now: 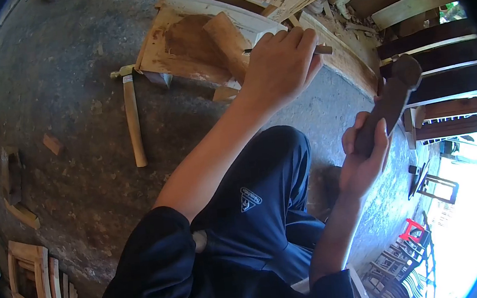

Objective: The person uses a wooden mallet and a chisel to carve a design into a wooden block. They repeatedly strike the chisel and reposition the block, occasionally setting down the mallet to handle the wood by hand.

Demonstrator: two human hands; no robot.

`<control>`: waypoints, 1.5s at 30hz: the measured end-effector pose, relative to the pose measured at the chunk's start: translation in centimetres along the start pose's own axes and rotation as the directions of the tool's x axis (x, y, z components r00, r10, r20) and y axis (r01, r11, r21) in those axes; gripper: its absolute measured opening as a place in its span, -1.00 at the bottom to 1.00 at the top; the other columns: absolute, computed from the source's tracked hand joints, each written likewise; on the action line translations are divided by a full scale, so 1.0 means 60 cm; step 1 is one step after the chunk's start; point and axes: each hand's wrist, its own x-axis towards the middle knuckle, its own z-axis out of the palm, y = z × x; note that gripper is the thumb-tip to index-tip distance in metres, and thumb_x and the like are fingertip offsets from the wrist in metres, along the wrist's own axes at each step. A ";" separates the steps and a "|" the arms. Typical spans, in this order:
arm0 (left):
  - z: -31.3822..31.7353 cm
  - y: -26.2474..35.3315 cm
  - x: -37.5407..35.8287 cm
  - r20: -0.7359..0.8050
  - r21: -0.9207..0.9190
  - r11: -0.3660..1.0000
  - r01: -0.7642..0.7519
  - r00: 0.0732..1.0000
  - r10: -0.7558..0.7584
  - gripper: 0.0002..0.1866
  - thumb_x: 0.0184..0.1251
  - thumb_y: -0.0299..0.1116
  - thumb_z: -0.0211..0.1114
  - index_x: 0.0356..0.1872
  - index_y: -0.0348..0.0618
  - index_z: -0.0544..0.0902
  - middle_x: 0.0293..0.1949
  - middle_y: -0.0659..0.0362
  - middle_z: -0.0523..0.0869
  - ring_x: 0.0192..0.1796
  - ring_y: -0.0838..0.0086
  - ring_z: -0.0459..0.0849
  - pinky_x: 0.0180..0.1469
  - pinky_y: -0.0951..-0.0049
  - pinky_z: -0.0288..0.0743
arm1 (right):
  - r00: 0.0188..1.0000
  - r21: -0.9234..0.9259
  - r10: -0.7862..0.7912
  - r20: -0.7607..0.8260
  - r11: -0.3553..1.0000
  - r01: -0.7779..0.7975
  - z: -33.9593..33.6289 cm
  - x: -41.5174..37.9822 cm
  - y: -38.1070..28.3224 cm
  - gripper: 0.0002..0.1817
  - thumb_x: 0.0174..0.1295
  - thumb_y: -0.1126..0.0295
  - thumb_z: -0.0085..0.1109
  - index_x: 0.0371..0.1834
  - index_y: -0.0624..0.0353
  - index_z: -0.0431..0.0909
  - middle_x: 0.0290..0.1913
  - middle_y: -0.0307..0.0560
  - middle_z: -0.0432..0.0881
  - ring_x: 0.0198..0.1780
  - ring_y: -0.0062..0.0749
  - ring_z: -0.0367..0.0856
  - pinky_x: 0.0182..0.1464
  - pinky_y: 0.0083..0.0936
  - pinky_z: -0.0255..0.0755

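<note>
My left hand is closed around a thin chisel-like tool, its end sticking out to the right of the fist and its dark tip to the left. The tip is beside a light wooden piece that rests on a wooden block bench with a brown patch. My right hand grips a dark wooden mallet, held up at the right with its rounded end at the top. The mallet and the thin tool are apart.
A hammer lies on the concrete floor left of my knee. Wood offcuts and stacked wooden frames are at the left. Long boards lie beyond the bench. A red stool and chairs stand lower right.
</note>
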 end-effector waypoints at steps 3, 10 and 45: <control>0.001 -0.002 0.000 0.003 0.050 0.999 0.014 1.000 -0.014 -0.71 0.37 -0.27 0.42 -0.07 -0.14 0.53 -0.27 0.13 0.70 -0.26 0.20 0.74 -0.17 0.17 0.56 | 0.998 -0.012 -0.020 -0.059 1.000 0.020 -0.005 0.011 0.003 -0.42 0.60 0.15 0.07 0.52 0.29 0.33 -0.14 0.01 0.58 -0.46 -0.61 0.40 -0.46 -0.68 0.22; 0.012 -0.003 0.000 0.005 0.114 0.993 0.026 1.000 -0.027 -0.73 0.44 -0.25 0.38 -0.01 -0.10 0.54 -0.23 0.13 0.70 -0.20 0.22 0.75 -0.15 0.15 0.57 | 0.990 0.113 -0.126 -0.070 0.985 0.134 -0.032 0.056 -0.014 -0.48 0.70 0.09 -0.06 0.46 0.29 0.37 -0.03 -0.02 0.63 -0.47 -0.63 0.34 -0.40 -0.61 0.25; 0.011 -0.002 0.011 0.029 0.112 0.984 0.138 0.989 -0.142 -0.76 0.47 -0.27 0.35 -0.04 -0.13 0.52 -0.19 0.06 0.71 -0.13 0.13 0.76 -0.09 0.11 0.57 | 0.982 -0.144 0.124 0.142 0.984 -0.103 0.006 0.089 -0.008 -0.62 0.68 0.09 0.00 0.25 0.18 0.46 -0.22 -0.13 0.59 -0.45 -0.62 0.35 -0.37 -0.65 0.20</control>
